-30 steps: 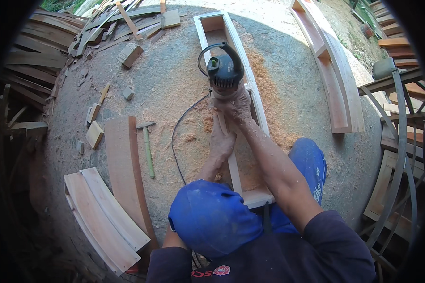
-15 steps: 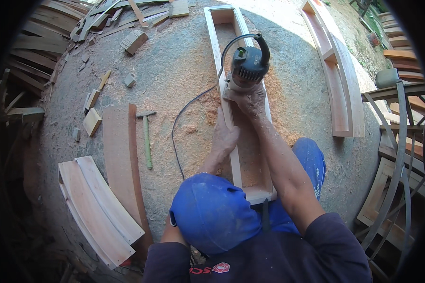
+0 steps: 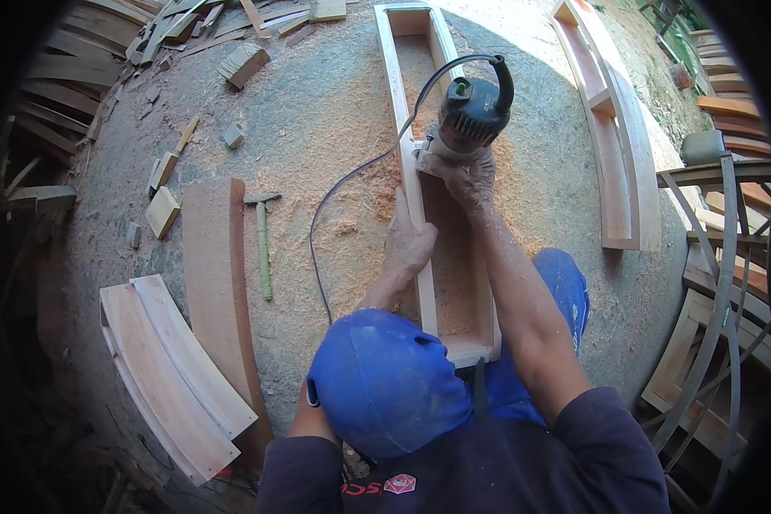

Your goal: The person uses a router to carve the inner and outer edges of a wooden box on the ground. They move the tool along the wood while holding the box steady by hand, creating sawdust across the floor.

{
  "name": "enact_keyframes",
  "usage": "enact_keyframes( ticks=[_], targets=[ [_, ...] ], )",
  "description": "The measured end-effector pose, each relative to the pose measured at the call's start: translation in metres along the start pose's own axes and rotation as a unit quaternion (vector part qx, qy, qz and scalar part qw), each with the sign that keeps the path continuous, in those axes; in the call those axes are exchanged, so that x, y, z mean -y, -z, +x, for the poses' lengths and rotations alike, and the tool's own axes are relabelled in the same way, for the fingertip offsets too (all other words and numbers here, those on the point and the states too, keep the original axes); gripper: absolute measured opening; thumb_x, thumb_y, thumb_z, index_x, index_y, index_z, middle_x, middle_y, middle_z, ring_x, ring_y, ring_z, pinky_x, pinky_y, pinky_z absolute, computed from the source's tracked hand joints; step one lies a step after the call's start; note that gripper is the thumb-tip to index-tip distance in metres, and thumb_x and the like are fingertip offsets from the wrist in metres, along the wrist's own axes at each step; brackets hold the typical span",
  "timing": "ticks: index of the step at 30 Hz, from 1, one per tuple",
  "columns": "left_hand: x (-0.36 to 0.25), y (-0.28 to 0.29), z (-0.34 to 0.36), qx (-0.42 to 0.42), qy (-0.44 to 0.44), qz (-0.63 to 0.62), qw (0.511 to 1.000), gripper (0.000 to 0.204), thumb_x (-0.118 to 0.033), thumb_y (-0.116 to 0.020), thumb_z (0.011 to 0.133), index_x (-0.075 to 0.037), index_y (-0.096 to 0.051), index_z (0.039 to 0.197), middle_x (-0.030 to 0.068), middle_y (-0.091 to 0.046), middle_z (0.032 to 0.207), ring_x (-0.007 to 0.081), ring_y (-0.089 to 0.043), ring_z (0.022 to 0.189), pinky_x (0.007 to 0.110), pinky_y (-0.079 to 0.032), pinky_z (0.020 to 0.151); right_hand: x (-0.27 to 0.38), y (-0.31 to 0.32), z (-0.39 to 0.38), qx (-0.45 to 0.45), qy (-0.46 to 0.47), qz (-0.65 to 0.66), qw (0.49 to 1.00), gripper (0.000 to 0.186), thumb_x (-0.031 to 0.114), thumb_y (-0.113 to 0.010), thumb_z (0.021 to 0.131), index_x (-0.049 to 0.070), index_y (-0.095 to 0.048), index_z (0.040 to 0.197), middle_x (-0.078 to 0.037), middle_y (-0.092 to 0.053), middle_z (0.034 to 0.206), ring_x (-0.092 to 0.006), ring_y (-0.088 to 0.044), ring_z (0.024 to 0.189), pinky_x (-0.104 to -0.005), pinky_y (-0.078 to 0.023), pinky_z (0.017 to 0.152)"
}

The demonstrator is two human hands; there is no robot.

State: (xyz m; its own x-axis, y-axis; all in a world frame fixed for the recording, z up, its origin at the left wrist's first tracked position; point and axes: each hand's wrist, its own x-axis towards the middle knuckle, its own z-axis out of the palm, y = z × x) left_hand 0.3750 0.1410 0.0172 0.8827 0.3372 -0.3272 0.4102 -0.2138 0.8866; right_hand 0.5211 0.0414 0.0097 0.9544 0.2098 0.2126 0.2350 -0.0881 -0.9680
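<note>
A long, narrow wooden frame (image 3: 431, 311) lies in front of me, its near end by my knees. My right hand (image 3: 464, 175) is wrapped round the lower body of a dark corded trim router (image 3: 474, 110), whose base rests on the frame's left rail. The router's bit is hidden. My left hand (image 3: 408, 242) grips the same rail closer to me, thumb over its top edge. The black cord (image 3: 351, 174) arches from the router's top and runs down the left side toward my left knee.
Wood shavings cover the concrete around the frame. Left of me lie a green-handled hammer (image 3: 264, 248), a wide plank (image 3: 217, 283), curved boards (image 3: 167, 368) and small offcuts (image 3: 162, 212). A second wooden frame (image 3: 612, 154) lies to the right, near a metal rack (image 3: 720, 171).
The router's top has shifted slightly to the right, and my right hand has moved a little with it. My left hand keeps its place on the rail.
</note>
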Motion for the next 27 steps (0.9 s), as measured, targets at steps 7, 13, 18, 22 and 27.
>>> enact_keyframes(
  ticks=[7, 13, 18, 22, 27],
  targets=[
    [0.000, -0.001, 0.000, -0.003, -0.012, -0.010, 1.000, 0.097, -0.018, -0.062, 0.083, 0.008, -0.015, 0.164, 0.0373, -0.058, 0.138, 0.0473, -0.061, 0.126, 0.047, -0.049, 0.109, 0.003, 0.004, 0.000, -0.013, -0.019, 0.015, 1.000, 0.060, 0.009, -0.090, 0.073, 0.009, -0.062, 0.127, -0.003, -0.075, 0.113, -0.0143, -0.071, 0.104, -0.0322, -0.057, 0.092],
    [0.002, -0.001, 0.000, -0.007, -0.013, -0.014, 1.000, 0.098, -0.019, -0.062, 0.082, 0.008, -0.016, 0.164, 0.0365, -0.059, 0.137, 0.0469, -0.062, 0.125, 0.046, -0.049, 0.108, 0.001, 0.009, 0.000, -0.018, -0.028, 0.018, 0.999, 0.060, 0.008, -0.090, 0.073, 0.009, -0.062, 0.126, -0.002, -0.075, 0.113, -0.0142, -0.072, 0.104, -0.0323, -0.057, 0.092],
    [0.002, -0.003, 0.001, -0.005, -0.012, -0.009, 1.000, 0.098, -0.019, -0.062, 0.082, 0.009, -0.016, 0.163, 0.0365, -0.058, 0.139, 0.0466, -0.061, 0.127, 0.046, -0.048, 0.110, 0.003, 0.015, 0.000, -0.027, -0.017, -0.002, 0.999, 0.059, 0.007, -0.089, 0.073, 0.009, -0.062, 0.126, -0.003, -0.075, 0.111, -0.0149, -0.072, 0.102, -0.0323, -0.058, 0.091],
    [0.007, -0.003, 0.002, -0.017, -0.023, 0.001, 1.000, 0.097, -0.019, -0.062, 0.082, 0.009, -0.016, 0.163, 0.0365, -0.057, 0.140, 0.0461, -0.060, 0.128, 0.046, -0.048, 0.111, 0.005, 0.018, 0.001, -0.017, -0.034, -0.020, 0.999, 0.060, 0.007, -0.090, 0.072, 0.009, -0.062, 0.125, -0.003, -0.074, 0.112, -0.0154, -0.072, 0.102, -0.0329, -0.058, 0.091],
    [0.000, -0.002, 0.002, 0.006, -0.006, -0.014, 1.000, 0.097, -0.018, -0.062, 0.082, 0.009, -0.016, 0.163, 0.0366, -0.057, 0.140, 0.0456, -0.060, 0.128, 0.045, -0.048, 0.111, 0.001, 0.026, 0.002, -0.032, -0.027, -0.013, 0.999, 0.062, 0.010, -0.091, 0.071, 0.008, -0.061, 0.125, -0.004, -0.074, 0.112, -0.0165, -0.071, 0.103, -0.0335, -0.057, 0.092]
  ],
)
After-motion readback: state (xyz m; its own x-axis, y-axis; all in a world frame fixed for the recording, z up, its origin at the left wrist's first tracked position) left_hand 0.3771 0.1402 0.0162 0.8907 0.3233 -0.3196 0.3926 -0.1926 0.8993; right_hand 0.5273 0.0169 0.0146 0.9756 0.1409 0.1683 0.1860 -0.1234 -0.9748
